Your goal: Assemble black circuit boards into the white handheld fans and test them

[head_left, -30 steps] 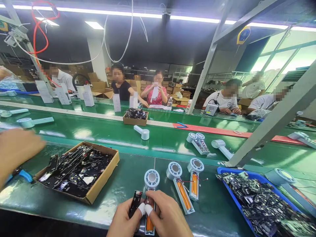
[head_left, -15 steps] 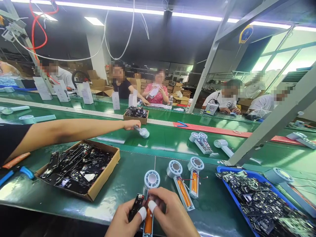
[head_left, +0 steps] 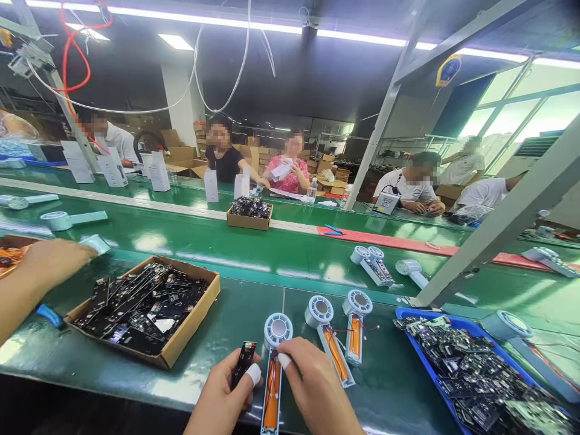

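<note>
My left hand (head_left: 226, 389) grips a narrow black circuit board (head_left: 243, 364) upright between thumb and fingers, just left of an open fan housing (head_left: 278, 330). This pale blue housing has a round head and a long handle holding an orange battery (head_left: 272, 396) with thin wires (head_left: 273, 371) over it. My right hand (head_left: 312, 380) is closed in a pinch at the top of the handle, on the wires there; the fingertips partly hide them. White covers sit on both thumbs. Two similar open housings (head_left: 319, 311) with orange batteries lie to the right of it.
A cardboard box (head_left: 193, 320) of black boards stands at left, a blue tray (head_left: 430, 362) of boards at right. A co-worker's hand (head_left: 58, 260) reaches in from the left. A conveyor belt (head_left: 217, 251) carries more fan parts (head_left: 372, 266). A slanted metal post (head_left: 475, 254) rises at right.
My left hand has shifted slightly left with the board, away from the handle. The battery wires show more now. The co-worker's arm has pulled back left, carrying the fan part off the belt's middle.
</note>
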A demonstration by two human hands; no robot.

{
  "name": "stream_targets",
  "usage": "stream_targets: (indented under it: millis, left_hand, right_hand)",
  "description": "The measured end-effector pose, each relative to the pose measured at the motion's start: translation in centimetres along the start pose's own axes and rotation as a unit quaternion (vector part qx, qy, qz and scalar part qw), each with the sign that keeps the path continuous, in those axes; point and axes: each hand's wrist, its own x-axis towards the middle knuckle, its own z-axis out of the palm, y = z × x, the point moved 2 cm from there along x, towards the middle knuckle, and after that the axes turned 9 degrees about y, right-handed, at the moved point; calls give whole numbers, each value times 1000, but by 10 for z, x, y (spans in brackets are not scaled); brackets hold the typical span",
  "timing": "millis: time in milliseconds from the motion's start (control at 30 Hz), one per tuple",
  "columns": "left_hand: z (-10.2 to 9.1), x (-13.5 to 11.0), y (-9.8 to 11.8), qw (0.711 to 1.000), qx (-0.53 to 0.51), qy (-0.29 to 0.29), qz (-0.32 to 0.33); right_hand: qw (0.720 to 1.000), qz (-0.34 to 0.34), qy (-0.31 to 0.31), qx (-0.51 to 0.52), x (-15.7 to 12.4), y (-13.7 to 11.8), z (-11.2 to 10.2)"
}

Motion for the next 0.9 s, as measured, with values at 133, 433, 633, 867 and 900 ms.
stream_targets:
  millis: [133, 433, 633, 867, 900]
  left_hand:
    - [2, 0, 9, 997, 41, 33, 58]
    - [6, -1, 25, 973, 157, 10, 170]
    - [12, -9, 36, 917, 282, -22, 282]
    - [28, -4, 49, 832, 450, -96, 309]
    - [29, -2, 54, 823, 468, -107, 303]
  right_hand:
    - [998, -51, 36, 17, 0, 1, 6]
    - [924, 183, 55, 331, 5, 8, 14]
    - [955, 173, 58, 233, -2, 13, 4]
    - [979, 156, 42, 125, -8, 18, 1]
    - [978, 161, 45, 125, -7, 19, 0]
